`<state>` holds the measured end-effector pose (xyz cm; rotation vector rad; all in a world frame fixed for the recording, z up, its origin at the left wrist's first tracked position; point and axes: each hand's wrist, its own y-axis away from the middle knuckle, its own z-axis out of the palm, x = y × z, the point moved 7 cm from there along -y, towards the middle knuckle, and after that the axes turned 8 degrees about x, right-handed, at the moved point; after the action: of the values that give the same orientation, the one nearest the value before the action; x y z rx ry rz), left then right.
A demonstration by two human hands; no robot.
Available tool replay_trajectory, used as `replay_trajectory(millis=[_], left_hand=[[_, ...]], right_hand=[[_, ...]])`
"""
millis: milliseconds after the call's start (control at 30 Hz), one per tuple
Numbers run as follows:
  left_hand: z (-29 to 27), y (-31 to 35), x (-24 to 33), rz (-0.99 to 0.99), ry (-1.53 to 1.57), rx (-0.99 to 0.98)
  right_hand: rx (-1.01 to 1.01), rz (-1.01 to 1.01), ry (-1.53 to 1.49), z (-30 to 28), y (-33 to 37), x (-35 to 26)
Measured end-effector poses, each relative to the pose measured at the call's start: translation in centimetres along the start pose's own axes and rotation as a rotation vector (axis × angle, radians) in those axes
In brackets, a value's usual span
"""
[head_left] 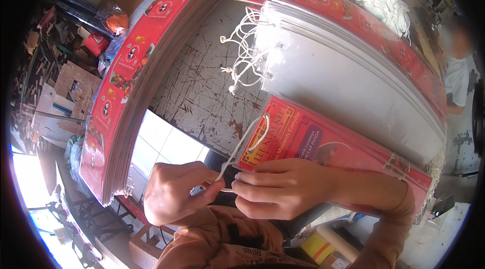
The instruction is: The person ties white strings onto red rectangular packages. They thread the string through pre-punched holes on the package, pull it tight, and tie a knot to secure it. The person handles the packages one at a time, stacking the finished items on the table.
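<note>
Pinching the ends of a white string (242, 142) between fingertips, the left hand (174, 193) and right hand (283, 188) meet at lower centre, the string looped through a red bag (328, 147) at centre right, below a silver-sided stack (343, 77).

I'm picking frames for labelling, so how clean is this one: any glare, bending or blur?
Head view: fisheye bends the red card stacks and table edges; the lower left is blown out by daylight; the silver sheets shine pale; both hands, left hand and right hand, and the white string are sharp; a person at the right rim is blurred.
</note>
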<state>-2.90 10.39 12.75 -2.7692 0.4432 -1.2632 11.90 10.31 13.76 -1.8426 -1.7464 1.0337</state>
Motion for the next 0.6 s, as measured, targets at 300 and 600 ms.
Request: replay_trajectory(millis=[300,600], left_hand=[[0.9,-0.8,-1.5,0.064,0.047,0.007],[-0.5,-1.6,-1.2,0.036,0.167,0.097]], right_hand=[[-0.033,0.076,0.042,1.2,1.0,0.7],[-0.028,0.102,-0.006,1.2,0.4,1.3]])
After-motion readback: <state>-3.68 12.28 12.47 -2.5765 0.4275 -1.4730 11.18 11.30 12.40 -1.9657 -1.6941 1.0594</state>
